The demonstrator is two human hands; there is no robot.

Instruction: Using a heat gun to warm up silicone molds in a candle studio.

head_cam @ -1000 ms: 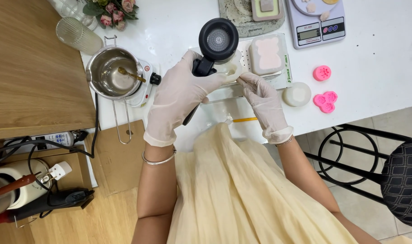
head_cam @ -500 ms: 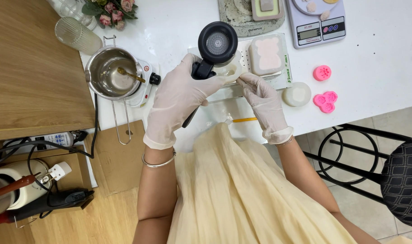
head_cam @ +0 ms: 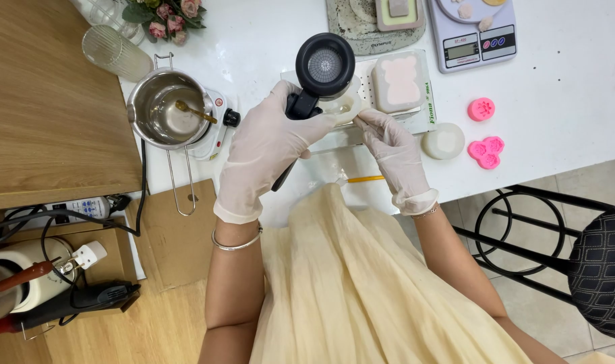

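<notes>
My left hand (head_cam: 267, 145), in a white glove, grips the handle of a black heat gun (head_cam: 324, 67) whose round rear end faces the camera, nozzle pointing down at the table. My right hand (head_cam: 392, 145), also gloved, pinches the edge of a small pale mould (head_cam: 344, 108) lying right under the heat gun. Behind it sits a white tray (head_cam: 425, 101) holding a bear-shaped pinkish mould (head_cam: 398, 81). A thin yellow stick (head_cam: 361, 179) lies near the table's front edge.
A steel pot (head_cam: 166, 111) with a spoon stands on a small white hotplate at the left. Pink silicone moulds (head_cam: 486, 149), a round white mould (head_cam: 444, 140) and a digital scale (head_cam: 473, 37) lie at the right. A ribbed glass (head_cam: 115, 52), flowers, cables and a black stool (head_cam: 601, 269) surround the table.
</notes>
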